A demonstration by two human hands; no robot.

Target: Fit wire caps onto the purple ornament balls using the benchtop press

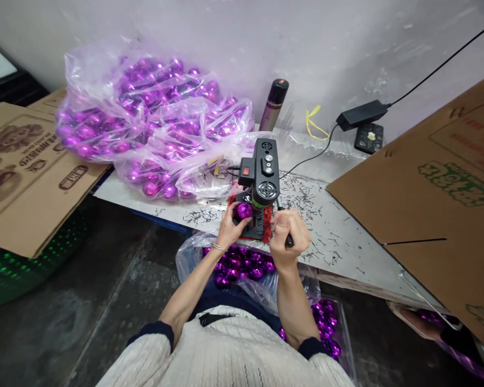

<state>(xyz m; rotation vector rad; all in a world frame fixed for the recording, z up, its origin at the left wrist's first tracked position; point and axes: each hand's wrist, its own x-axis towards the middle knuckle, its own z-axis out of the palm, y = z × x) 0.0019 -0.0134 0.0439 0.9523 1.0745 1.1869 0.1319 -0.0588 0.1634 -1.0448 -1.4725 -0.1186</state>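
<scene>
My left hand [230, 226] grips a shiny purple bauble [244, 210] at the base of a small black bench press [267, 169]. Thumb and fingers are closed round the ball's left and lower side. On the press's right, my right hand [289, 236] is wrapped round a black lever handle [289, 242], whose end shows below the fist. Red material [267, 223] edges the press base. Just under the table edge, an open clear plastic bag [187, 260] holds several more purple baubles [236, 262].
Large clear bags of purple baubles [165, 126] fill the table's left. A spray can [274, 102] stands behind the press. Small dark bits [302, 201] litter the white tabletop. A power adapter [363, 114] lies back right. Cardboard boxes [439, 199] [36, 172] flank both sides.
</scene>
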